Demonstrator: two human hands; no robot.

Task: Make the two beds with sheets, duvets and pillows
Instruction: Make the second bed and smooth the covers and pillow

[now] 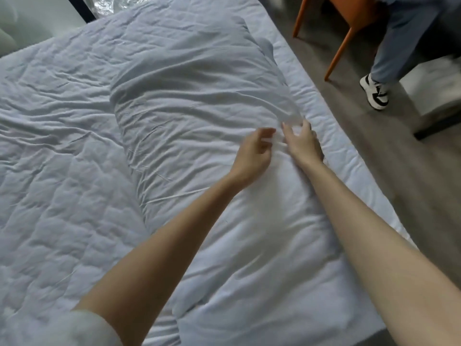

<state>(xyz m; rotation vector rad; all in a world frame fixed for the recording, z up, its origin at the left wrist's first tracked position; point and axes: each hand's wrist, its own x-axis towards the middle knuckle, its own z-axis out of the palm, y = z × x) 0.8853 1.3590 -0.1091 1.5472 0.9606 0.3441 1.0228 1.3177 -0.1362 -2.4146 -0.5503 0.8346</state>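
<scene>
Head view showed the duvet (pixel 199 116) running lengthwise along the bed's right edge (pixel 331 136). Both hands met at its right hem: left hand (pixel 254 153) half-curled, right hand (pixel 303 143) spread, neither clearly gripping cloth; right was nearer that edge.

The bed (pixel 62 146) is all white with a faint blue cast: a quilted pad stitched in loose squares, plain otherwise. The pillow (pixel 199 101) lying on it is the same white, unpatterned, greyer where creases shade it. Right of the bed, the floor (pixel 374 158) is grey with a streaky wood grain. Beyond it, the chair (pixel 339 48) has orange-brown legs. Beside the chair, someone's trousers (pixel 404 41) are washed-out blue, the shoe (pixel 374 92) white with black panels. A dark frame (pixel 79 8) edges the bed's far corner.
</scene>
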